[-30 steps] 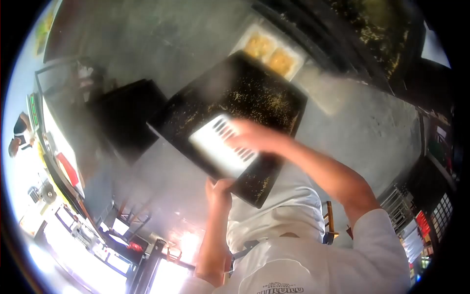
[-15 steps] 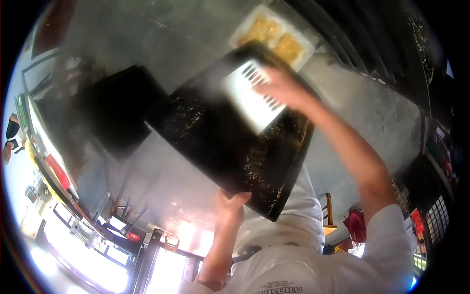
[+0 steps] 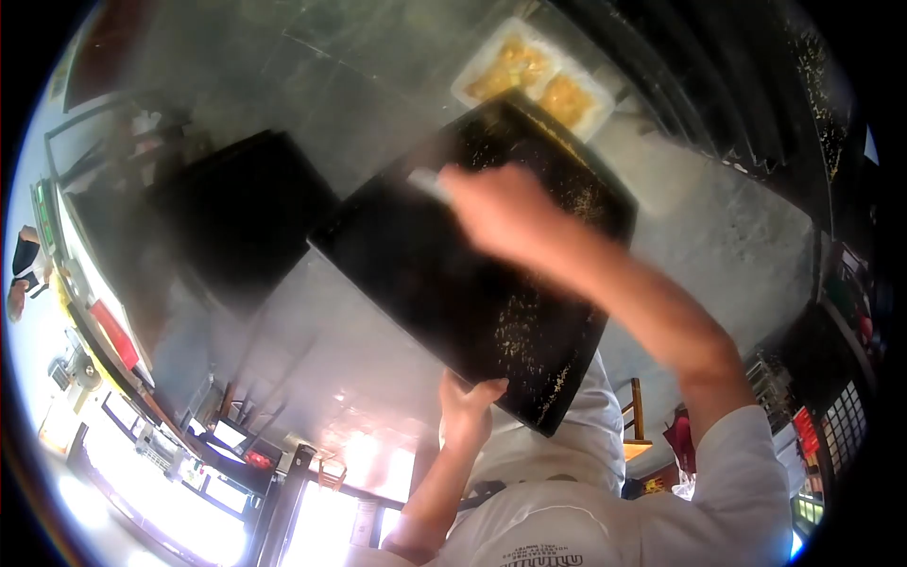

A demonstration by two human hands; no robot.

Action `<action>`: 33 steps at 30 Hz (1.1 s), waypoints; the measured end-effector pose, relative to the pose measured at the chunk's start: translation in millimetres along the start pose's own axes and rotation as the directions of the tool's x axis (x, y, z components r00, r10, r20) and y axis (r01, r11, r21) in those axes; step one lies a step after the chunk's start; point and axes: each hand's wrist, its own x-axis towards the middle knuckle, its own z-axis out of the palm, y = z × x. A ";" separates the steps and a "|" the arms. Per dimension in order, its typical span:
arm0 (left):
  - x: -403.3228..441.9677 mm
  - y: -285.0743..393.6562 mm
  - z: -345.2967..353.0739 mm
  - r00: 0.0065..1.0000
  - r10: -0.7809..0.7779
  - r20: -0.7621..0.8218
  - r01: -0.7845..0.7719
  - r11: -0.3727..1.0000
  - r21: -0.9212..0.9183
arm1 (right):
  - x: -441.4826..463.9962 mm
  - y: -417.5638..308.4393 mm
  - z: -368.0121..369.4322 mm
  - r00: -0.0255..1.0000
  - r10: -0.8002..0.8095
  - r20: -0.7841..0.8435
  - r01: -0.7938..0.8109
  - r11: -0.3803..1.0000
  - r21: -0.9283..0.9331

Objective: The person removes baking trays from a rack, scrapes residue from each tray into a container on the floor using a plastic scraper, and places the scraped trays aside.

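Observation:
A black baking tray (image 3: 435, 302) with pale crumbs or seeds over its right half lies tilted in front of me. My left hand (image 3: 467, 402) grips its near edge, the thumb over the rim. Over the middle of the tray is my right hand (image 3: 501, 208), blurred, its fingers closed on a white flat scraper (image 3: 430, 182). Only a small end of the scraper shows; the fist hides the rest. Whether it touches the tray surface I cannot tell.
Beyond the tray sits a white container (image 3: 468, 80) of yellow-brown food. Another dark tray or panel (image 3: 246, 213) is at the left. Dark ridged trays (image 3: 661, 76) fill the upper right. A wooden chair (image 3: 636, 425) stands behind me, and another person (image 3: 24, 269) shows at the far left.
My right hand has swept left across the tray and turned the white slotted scraper from face-on to nearly edge-on. Tray and left hand have shifted slightly right and down in view.

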 end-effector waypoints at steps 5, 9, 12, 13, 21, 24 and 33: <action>0.5 -5.8 6.5 0.999 -0.020 0.049 0.015 0.994 0.113 | -31.9 -91.9 18.0 0.954 -0.278 -0.115 0.269 0.959 -0.084; -2.6 -12.2 18.1 0.993 0.116 -0.005 -0.112 0.969 0.219 | -13.4 -69.5 26.5 0.960 -0.232 -0.159 0.214 0.969 -0.119; -2.3 -16.6 10.1 0.996 0.085 0.009 -0.085 0.974 0.209 | -0.2 -30.4 52.6 0.984 -0.118 -0.136 0.089 0.976 -0.200; -1.3 -18.0 12.2 0.995 0.100 0.017 -0.101 0.976 0.192 | 6.5 -9.5 56.9 0.989 -0.070 -0.131 0.044 0.980 -0.193; -8.0 -8.8 29.6 0.995 0.065 -0.080 -0.059 0.996 0.070 | 24.4 118.5 44.7 0.961 0.277 -0.004 -0.275 0.952 -0.133; 2.4 -7.7 10.1 1.000 0.008 -0.008 -0.008 0.999 0.034 | -32.7 96.1 27.8 0.963 0.270 -0.006 -0.269 0.961 0.065; 4.7 8.9 11.8 0.997 0.001 0.076 -0.007 0.998 0.069 | -164.3 33.3 34.3 0.841 0.091 0.533 -0.530 0.335 0.779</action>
